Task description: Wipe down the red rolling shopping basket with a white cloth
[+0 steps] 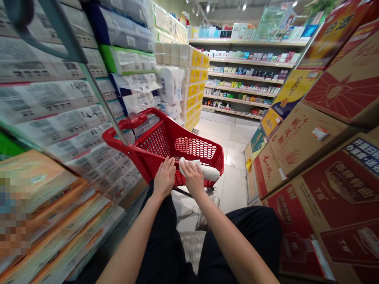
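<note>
A red plastic shopping basket cart point(154, 114) with perforated sides and a raised grey metal handle pole point(100, 100) stands in front of my knees. My left hand point(165, 177) lies on the near side of the basket by its top edge, fingers stretched out and holding nothing. Under my right hand point(193, 175) is a white cloth point(209, 172), pressed against the near rim. Part of the cloth trails along the rim toward the basket's right end. The fingertips of the right hand curve over the cloth, and the palm side is hidden.
Stacked tissue packs point(59, 98) rise on the left, with orange packs point(53, 213) low beside me. Cardboard cartons point(299, 142) are piled close on the right. Down the tiled aisle point(233, 138) stand shelves point(245, 62) of small boxed goods.
</note>
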`<state>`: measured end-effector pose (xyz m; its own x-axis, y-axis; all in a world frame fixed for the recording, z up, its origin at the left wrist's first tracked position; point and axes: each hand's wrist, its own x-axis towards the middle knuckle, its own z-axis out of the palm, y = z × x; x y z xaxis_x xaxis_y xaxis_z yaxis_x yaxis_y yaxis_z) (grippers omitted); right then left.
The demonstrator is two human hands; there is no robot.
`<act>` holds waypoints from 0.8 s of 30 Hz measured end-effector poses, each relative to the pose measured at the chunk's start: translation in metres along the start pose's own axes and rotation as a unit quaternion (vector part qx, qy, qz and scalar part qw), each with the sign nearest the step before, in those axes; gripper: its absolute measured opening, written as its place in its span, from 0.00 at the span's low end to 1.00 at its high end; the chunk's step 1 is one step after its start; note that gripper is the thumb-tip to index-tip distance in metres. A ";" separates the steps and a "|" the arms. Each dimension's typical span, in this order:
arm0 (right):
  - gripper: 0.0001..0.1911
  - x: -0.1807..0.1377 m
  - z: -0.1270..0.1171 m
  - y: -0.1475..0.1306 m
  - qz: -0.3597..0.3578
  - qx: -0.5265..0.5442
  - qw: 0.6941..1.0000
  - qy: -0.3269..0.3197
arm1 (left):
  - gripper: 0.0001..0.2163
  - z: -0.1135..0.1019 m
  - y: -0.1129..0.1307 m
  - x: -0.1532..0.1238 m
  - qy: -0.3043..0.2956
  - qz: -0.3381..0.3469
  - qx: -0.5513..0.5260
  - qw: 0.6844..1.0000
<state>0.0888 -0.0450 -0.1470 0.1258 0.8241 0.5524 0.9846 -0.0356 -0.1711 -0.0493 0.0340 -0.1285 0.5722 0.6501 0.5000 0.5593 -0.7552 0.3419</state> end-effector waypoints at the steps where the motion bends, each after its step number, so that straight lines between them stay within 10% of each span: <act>1: 0.30 -0.007 -0.004 0.009 -0.001 -0.007 1.000 0.005 | 0.23 0.000 0.000 0.000 0.005 -0.005 -0.008 1.000; 13: 0.40 -0.095 -0.049 0.119 0.065 -0.061 0.995 0.054 | 0.24 0.010 0.001 -0.001 0.044 -0.015 -0.025 0.999; 24: 0.28 -0.005 0.001 0.006 0.027 -0.017 1.000 -0.004 | 0.24 0.012 0.003 -0.002 0.057 -0.003 -0.014 0.998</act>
<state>0.0935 -0.0492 -0.1512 0.1771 0.8245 0.5374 0.9801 -0.0980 -0.1726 -0.0417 0.0315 -0.1379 0.4964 0.6419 0.5845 0.5450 -0.7545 0.3657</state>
